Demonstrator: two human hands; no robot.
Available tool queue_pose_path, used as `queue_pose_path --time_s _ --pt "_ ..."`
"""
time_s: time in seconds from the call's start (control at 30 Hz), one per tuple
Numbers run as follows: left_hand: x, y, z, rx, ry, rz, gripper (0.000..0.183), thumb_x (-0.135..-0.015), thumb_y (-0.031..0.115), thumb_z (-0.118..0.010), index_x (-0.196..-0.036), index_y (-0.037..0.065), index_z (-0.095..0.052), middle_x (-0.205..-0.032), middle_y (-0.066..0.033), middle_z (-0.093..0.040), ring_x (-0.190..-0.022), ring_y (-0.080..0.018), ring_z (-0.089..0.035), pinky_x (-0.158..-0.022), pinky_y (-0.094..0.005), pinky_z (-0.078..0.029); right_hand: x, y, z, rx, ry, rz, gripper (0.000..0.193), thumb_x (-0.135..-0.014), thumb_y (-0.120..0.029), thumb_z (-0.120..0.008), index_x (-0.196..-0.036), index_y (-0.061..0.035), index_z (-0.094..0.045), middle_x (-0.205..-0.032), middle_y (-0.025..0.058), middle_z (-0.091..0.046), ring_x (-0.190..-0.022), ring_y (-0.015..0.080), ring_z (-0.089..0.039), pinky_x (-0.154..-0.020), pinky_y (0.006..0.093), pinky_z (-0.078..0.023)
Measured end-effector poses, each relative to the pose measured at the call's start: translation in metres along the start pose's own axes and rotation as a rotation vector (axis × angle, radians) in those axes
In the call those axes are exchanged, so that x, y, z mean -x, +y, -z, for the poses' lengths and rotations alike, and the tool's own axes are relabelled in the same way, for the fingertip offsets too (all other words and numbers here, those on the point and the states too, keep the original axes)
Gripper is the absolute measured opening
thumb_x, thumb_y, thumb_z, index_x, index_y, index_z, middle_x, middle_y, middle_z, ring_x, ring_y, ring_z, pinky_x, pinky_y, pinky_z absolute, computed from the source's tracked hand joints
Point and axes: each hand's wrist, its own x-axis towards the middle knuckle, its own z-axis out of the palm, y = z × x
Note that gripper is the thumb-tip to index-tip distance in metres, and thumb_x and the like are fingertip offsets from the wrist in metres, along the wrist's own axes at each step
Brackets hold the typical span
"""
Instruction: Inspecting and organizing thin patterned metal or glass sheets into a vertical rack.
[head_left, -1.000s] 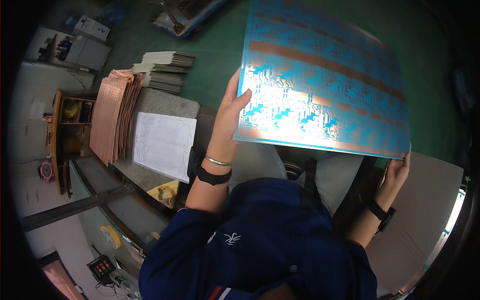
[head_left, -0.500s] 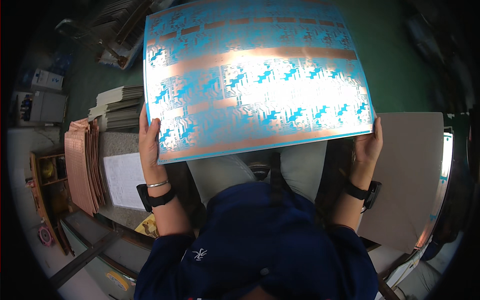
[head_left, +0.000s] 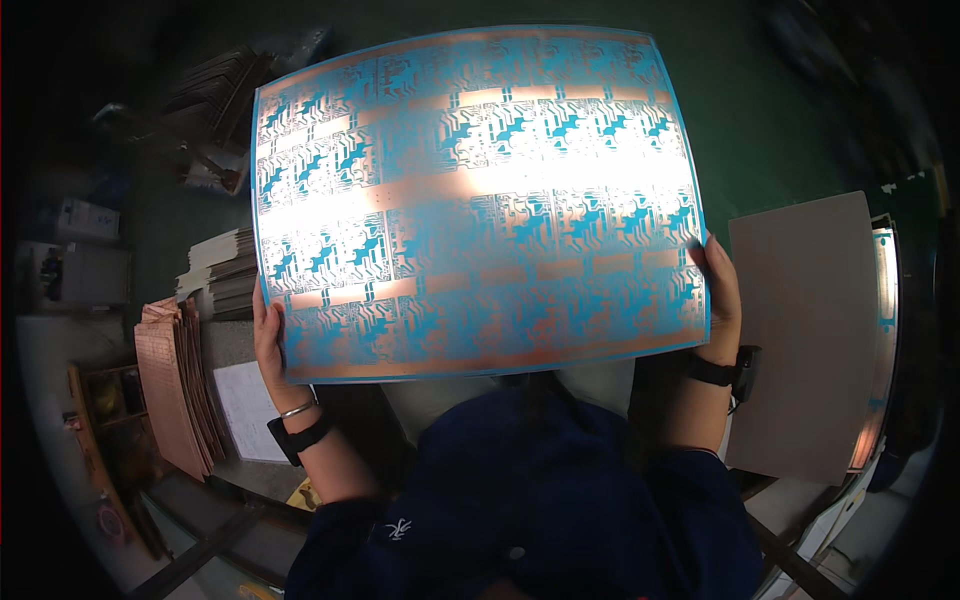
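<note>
A large printed circuit board panel (head_left: 440,240), copper with a blue circuit pattern, is held up in front of me over my lap. My left hand (head_left: 268,340) grips its left edge near the lower corner, thumb on the upper face. At the opposite edge my right hand (head_left: 720,295) clasps the panel the same way, thumb on top. Fingers of both hands are partly hidden behind the panel. Bright glare runs across its middle and washes out part of the pattern.
On the left stand a stack of copper-coloured panels (head_left: 170,390), a pile of pale sheets (head_left: 215,270) and a white paper (head_left: 250,410). A grey-brown board (head_left: 800,340) lies at right, with more blue-and-copper panels (head_left: 882,310) beyond its edge.
The panel has come lower toward my body and its slant has altered, so the glare bands have shifted. Both hands moved with it and still hold its sides.
</note>
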Motion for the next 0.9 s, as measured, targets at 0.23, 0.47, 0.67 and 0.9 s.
queue_pose_path --time_s 0.23,0.47,0.67,0.9 --pt "-0.013 -0.006 -0.041 0.929 -0.295 -0.11 0.055 -0.095 0.042 -0.039 -0.135 0.004 -0.036 -0.14 -0.0149 -0.036 -0.13 -0.0293 -0.033 -0.109 -0.0445 -0.024 -0.028 0.043 -0.027 0.012 0.076 0.147 0.05 -0.088 -0.019 -0.053 -0.129 0.0042 -0.039 -0.118 0.015 -0.054 -0.103 0.0205 -0.056 -0.088 0.0311 -0.046" --pt "0.04 -0.04 -0.168 0.467 -0.171 0.176 0.064 -0.086 0.007 -0.058 -0.14 0.013 -0.024 -0.137 -0.0075 -0.037 -0.127 -0.024 -0.035 -0.102 -0.042 -0.034 -0.027 0.117 -0.067 -0.206 -0.254 0.106 0.045 -0.095 -0.022 -0.045 -0.136 -0.0064 -0.032 -0.132 0.0119 -0.045 -0.119 0.0255 -0.047 -0.1 0.0449 -0.039" --pt "0.018 -0.012 -0.099 0.302 -0.209 0.153 0.05 -0.087 0.014 -0.059 -0.13 -0.001 -0.037 -0.118 -0.0131 -0.053 -0.105 -0.0215 -0.056 -0.088 -0.0348 -0.047 -0.035 0.029 -0.027 -0.448 -0.076 0.342 0.068 -0.093 -0.055 -0.027 -0.143 -0.0095 -0.019 -0.147 0.0144 -0.023 -0.133 0.0329 -0.026 -0.106 0.0516 -0.028" --pt "-0.007 0.001 -0.069 -0.01 -0.244 0.132 0.053 -0.096 0.038 -0.04 -0.13 -0.002 -0.039 -0.118 -0.0123 -0.054 -0.103 -0.0175 -0.056 -0.084 -0.0292 -0.047 -0.031 0.014 -0.035 -0.009 -0.2 0.134 0.065 -0.084 -0.015 -0.054 -0.138 0.0047 -0.023 -0.131 0.0189 -0.044 -0.117 0.0249 -0.049 -0.096 0.034 -0.042"
